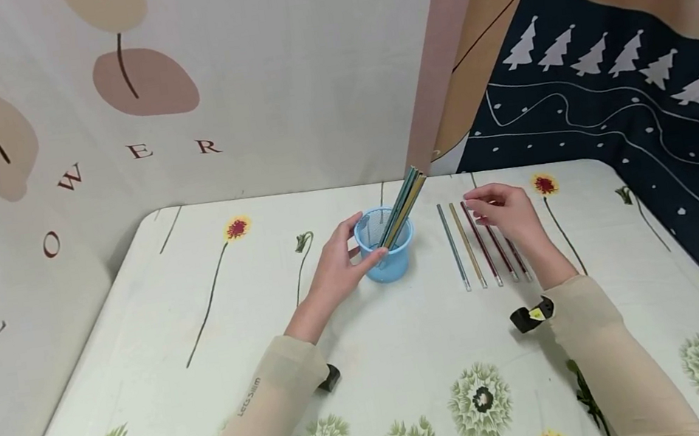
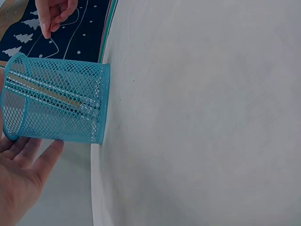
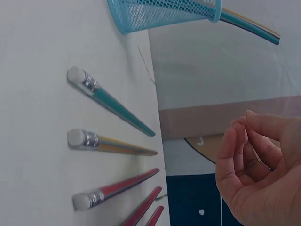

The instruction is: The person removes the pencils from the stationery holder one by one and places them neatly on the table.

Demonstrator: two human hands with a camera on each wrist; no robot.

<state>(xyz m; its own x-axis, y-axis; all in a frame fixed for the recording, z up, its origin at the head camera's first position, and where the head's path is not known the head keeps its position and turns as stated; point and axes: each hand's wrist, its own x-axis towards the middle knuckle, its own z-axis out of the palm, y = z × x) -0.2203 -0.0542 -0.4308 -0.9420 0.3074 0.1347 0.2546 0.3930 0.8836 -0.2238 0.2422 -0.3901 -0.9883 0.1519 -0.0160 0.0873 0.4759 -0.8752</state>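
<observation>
My left hand holds a light blue mesh pencil cup upright on the table, thumb along the near side and fingers at its left. Teal and gold pencils lean out of the cup to the right. To the right of the cup lie a teal pencil, a gold pencil and 3 red pencils, side by side with their white erasers toward me. Above the far ends of the red ones hovers my right hand. Its fingers are loosely bent, tips close together, with nothing visible between them in the right wrist view.
The table wears a white cloth printed with flowers and dandelions. Behind it hangs a pale wall cloth with lettering. On the right is a dark cloth with printed trees.
</observation>
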